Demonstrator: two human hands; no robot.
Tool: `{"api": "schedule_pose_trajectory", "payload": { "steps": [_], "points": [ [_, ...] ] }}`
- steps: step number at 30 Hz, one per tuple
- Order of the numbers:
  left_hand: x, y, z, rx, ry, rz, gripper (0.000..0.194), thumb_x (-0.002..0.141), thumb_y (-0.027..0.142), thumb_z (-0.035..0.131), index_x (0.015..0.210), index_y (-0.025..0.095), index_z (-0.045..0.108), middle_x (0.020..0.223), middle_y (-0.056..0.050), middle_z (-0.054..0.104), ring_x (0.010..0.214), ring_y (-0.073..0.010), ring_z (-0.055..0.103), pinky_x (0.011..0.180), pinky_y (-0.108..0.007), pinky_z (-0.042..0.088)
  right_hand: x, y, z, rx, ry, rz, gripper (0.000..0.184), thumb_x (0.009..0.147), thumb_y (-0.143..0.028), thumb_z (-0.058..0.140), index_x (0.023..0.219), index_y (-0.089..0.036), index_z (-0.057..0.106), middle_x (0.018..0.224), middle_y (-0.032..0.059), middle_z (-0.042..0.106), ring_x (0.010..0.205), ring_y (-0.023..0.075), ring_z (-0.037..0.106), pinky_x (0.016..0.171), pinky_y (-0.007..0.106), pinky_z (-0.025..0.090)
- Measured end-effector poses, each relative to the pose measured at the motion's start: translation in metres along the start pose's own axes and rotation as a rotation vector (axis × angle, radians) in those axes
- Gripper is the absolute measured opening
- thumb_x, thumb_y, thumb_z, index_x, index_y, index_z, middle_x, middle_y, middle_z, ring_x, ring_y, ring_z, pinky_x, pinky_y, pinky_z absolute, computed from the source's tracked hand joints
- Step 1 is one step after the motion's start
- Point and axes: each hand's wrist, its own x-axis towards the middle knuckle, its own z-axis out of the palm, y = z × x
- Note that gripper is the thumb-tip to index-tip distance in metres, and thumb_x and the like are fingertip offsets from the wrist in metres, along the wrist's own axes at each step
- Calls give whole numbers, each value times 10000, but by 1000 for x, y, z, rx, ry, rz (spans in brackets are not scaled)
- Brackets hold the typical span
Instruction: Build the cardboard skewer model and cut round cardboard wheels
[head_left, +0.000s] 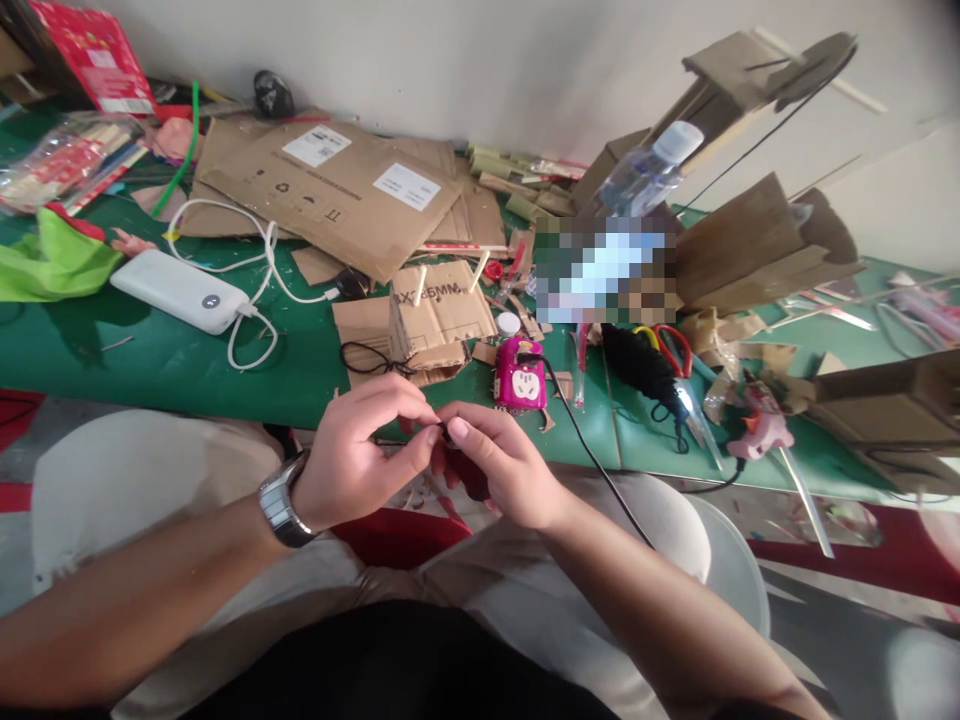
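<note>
In front of my lap, just off the table's near edge, my two hands meet at the fingertips. My right hand (506, 465) is closed around a small dark object (468, 474), mostly covered by the fingers, so its kind does not show. My left hand (367, 450), a metal watch at its wrist, pinches at the top end of it with thumb and forefinger. Beyond the hands stands a small cardboard box (439, 310) with two pale sticks poking up from its top. A loop of black cord (367, 358) lies at its left side.
A pink power adapter (520, 378) with a black cable sits right of the box. Farther right lie a black thread bundle (637, 362) and a pink glue gun (761, 430). A white power bank (180, 290) is on the left; flattened cardboard (322, 195) lies behind.
</note>
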Motion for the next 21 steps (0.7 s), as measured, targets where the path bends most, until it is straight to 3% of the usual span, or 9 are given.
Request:
{"api": "schedule_pose_trajectory", "payload": {
  "steps": [7, 17, 21],
  "points": [
    [1, -1, -1, -16, -16, -32, 48, 988, 152, 726, 986, 198, 737, 931, -46, 732, 867, -167, 693, 787, -301, 555, -1, -4, 1, -64, 18, -13, 480, 1009, -610, 712, 798, -190, 614, 613, -41, 557, 510, 84, 463, 442, 204, 336],
    [2, 0, -3, -86, -61, -158, 84, 1024, 200, 682, 945, 196, 709, 919, -57, 723, 867, -187, 683, 790, -326, 549, -2, -1, 0, -180, 61, -42, 495, 1024, -618, 687, 776, -196, 616, 577, -37, 539, 529, 101, 445, 487, 236, 355],
    [1, -1, -3, -129, -71, -220, 87, 1036, 248, 673, 1030, 190, 738, 982, -78, 739, 907, -201, 701, 793, -327, 570, -2, -2, 1, -198, 54, -52, 490, 1035, -593, 682, 765, -190, 611, 602, -28, 553, 567, 108, 466, 518, 238, 363]
  ]
}}
